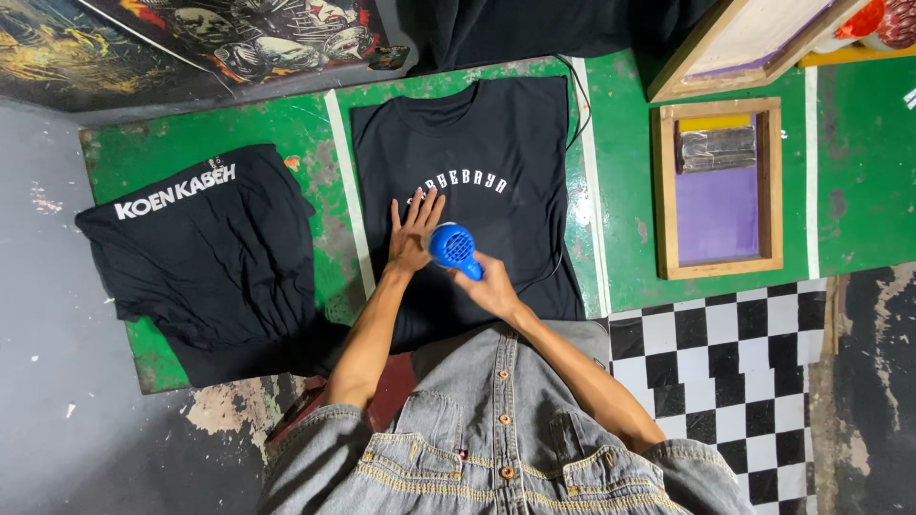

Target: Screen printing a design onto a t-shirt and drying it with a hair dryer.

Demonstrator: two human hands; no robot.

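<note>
A black T-shirt lies flat on the green table, with an arc of white printed letters across its chest. My left hand rests flat on the shirt, fingers spread, touching the left end of the print. My right hand grips a blue hair dryer by its handle, held just above the shirt below the print and right beside my left hand. The dryer's black cord runs along the shirt's right edge.
A pile of black shirts with white print lies at the table's left. A wooden printing screen with a purple mesh and a squeegee lies to the right; another frame leans behind it. Checkered floor at lower right.
</note>
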